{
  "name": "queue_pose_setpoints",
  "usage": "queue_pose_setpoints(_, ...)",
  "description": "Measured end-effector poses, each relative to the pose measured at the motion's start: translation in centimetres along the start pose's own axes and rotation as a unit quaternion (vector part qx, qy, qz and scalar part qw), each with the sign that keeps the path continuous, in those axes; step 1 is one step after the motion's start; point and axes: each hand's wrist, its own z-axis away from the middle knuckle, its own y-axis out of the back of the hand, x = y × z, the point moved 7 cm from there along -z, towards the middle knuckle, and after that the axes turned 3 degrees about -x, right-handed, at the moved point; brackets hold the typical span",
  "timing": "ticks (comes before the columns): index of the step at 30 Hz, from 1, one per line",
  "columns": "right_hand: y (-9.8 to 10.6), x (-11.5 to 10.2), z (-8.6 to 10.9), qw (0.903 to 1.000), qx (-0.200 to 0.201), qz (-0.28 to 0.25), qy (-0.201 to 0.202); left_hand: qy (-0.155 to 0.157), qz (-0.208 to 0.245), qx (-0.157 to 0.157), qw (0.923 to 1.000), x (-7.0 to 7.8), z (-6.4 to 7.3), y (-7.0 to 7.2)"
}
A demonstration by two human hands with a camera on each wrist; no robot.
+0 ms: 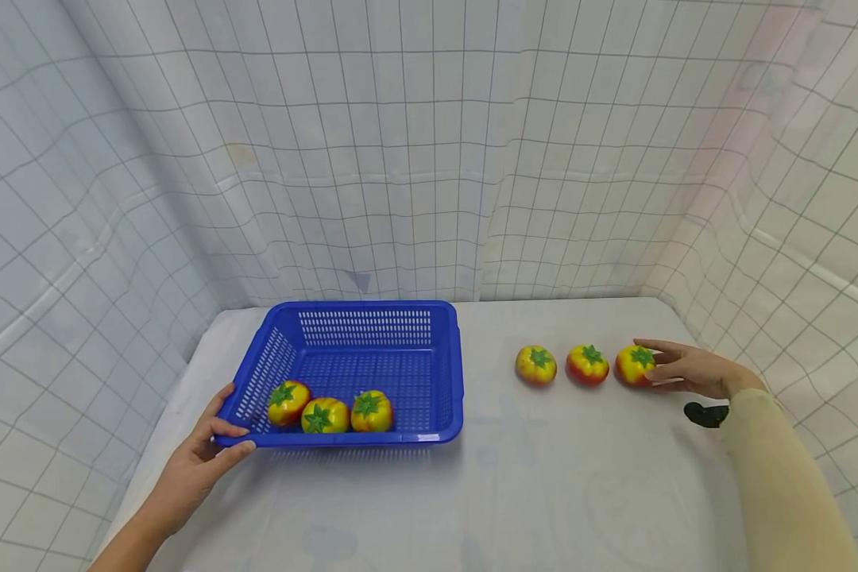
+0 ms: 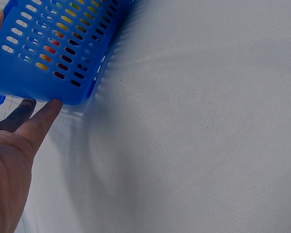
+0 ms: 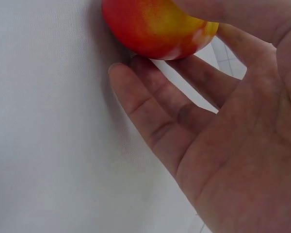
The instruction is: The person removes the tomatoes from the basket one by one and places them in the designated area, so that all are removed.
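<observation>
The blue basket (image 1: pixel 329 439) sits on the left half of the table (image 1: pixel 579 500), its back rim near the far edge. On my left, a white curtain (image 1: pixel 50 238) lined in a dark grid hangs beside the table. My left hand (image 1: pixel 189 473) grips the basket's near left corner, thumb and fingers set about the rim. Inside, three red-and-yellow fruits (image 1: pixel 325 417) with green star-shaped tops lie side by side along the near wall, toward that same corner; in the left wrist view their colours show through the slots. That view also gives the white table surface a fine weave, with the basket's shadow falling on it. Behind everything, more gridded curtain (image 1: pixel 400 143) hangs in soft folds, a blue triangular mark (image 1: pixel 360 280) low on it. Right of the basket, pale grey-blue blotches (image 1: pixel 500 429) stain the surface. Beyond them, a spotted fruit (image 1: pixel 535 367), a redder fruit (image 1: pixel 586 366) and the end fruit (image 1: pixel 629 367) stand in a spaced row toward the table's far right corner. My right hand (image 1: pixel 693 371) is spread wide around the end fruit, fingers nearly straight; how firmly they press, I can't tell. My pale yellow sleeve (image 1: pixel 779 477) runs beside the right-hand curtain (image 1: pixel 829 183).
</observation>
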Motion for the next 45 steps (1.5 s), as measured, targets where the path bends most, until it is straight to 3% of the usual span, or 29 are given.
queue_pose_setpoints(16,0.3,-1.0,1.0,0.9999,0.001,0.010,-0.003,0.003,0.004,-0.002,1.0000,-0.1,0.0,0.1)
queue_pose_setpoints(30,2.1,-3.0,1.6,0.9921,0.089,0.074,0.048,0.003,-0.004,0.000,1.0000,0.0,0.0,0.1)
queue_pose_setpoints(45,0.8,-7.0,0.8,0.9763,0.145,0.128,0.097,0.000,-0.008,0.003,1.0000,0.0,0.0,0.0)
